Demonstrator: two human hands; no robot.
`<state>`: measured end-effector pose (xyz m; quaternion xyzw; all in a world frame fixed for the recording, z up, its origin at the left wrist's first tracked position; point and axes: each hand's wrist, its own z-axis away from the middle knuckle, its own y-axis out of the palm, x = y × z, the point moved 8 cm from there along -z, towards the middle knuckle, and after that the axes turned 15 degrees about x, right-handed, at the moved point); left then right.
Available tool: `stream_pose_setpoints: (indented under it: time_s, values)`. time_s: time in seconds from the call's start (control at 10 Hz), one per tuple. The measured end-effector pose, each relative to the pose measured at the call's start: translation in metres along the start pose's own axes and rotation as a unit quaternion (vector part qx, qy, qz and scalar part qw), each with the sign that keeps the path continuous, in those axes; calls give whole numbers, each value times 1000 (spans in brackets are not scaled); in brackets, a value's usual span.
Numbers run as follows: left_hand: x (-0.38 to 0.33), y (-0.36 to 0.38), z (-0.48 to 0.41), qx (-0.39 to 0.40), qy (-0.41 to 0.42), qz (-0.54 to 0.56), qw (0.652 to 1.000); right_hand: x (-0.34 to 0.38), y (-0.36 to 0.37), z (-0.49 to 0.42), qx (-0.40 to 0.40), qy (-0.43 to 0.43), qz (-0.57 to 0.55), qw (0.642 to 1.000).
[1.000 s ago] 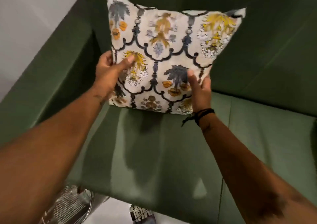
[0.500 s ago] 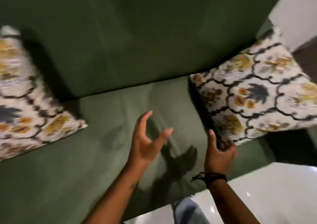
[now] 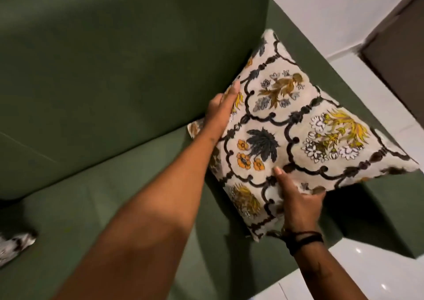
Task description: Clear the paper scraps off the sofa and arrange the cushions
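Note:
A cream cushion (image 3: 296, 136) with dark scrollwork and yellow, orange and grey flowers is tilted up at the right end of the green sofa (image 3: 110, 74), leaning toward the armrest. My left hand (image 3: 223, 107) lies flat along its left edge against the backrest. My right hand (image 3: 298, 201) grips its lower edge, thumb on the front face; a black band is on that wrist. A corner of a second patterned cushion (image 3: 16, 245) shows at the far left on the seat. No paper scraps are visible.
The sofa's right armrest (image 3: 305, 54) runs behind the cushion. White tiled floor (image 3: 367, 274) lies at the lower right and beyond the armrest. A white wall (image 3: 339, 8) and a brown panel (image 3: 399, 65) stand at the upper right.
My view and both hands have moved from the left cushion to the right end of the sofa. Half a second ago both hands were open near the right cushion; now they hold it tilted up.

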<state>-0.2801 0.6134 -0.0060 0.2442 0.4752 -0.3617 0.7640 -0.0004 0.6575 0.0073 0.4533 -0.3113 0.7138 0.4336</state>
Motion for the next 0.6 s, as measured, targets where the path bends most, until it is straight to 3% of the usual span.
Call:
stream_pose_setpoints:
  time_s: [0.1, 0.2, 0.3, 0.4, 0.5, 0.6]
  values:
    - [8, -31, 48, -109, 74, 97, 986, 24, 7, -6, 76, -68, -7, 995]
    - [40, -86, 122, -245, 135, 187, 942, 53, 48, -32, 225, -113, 47, 967]
    - [63, -122, 164, -316, 146, 229, 909, 65, 119, -60, 357, -125, 125, 917]
    - [74, -132, 182, -354, 104, 187, 911, 60, 173, -74, 403, -127, 183, 888]
    - [62, -133, 194, -376, 50, 107, 919, 73, 186, -78, 386, -105, 224, 889]
    - [46, -124, 241, -427, 14, 67, 902, 93, 135, -42, 264, -124, 312, 904]
